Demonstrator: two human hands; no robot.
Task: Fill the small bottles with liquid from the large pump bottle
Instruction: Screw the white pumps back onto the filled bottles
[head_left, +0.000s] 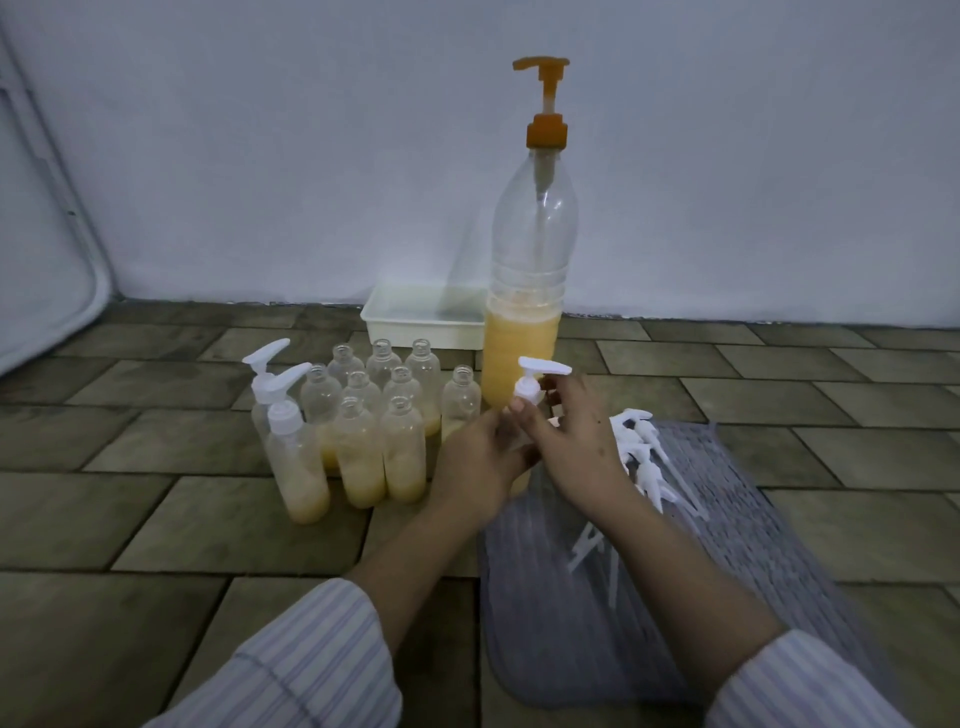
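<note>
Small bottles (363, 415) mostly hold yellow liquid, two capped; the left hand (478, 457) grips another while the right hand (566, 431) pinches its white pump cap (535, 382), many uncapped.

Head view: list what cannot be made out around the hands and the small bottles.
- Held small bottle: body covered by left hand and right hand; fill level unseen.
- Whether its white pump cap is screwed tight: fingers hide the neck.
- Back-row bottles: fill hidden by front bottles.
- Loose pump caps: overlapping, uncountable.
</note>
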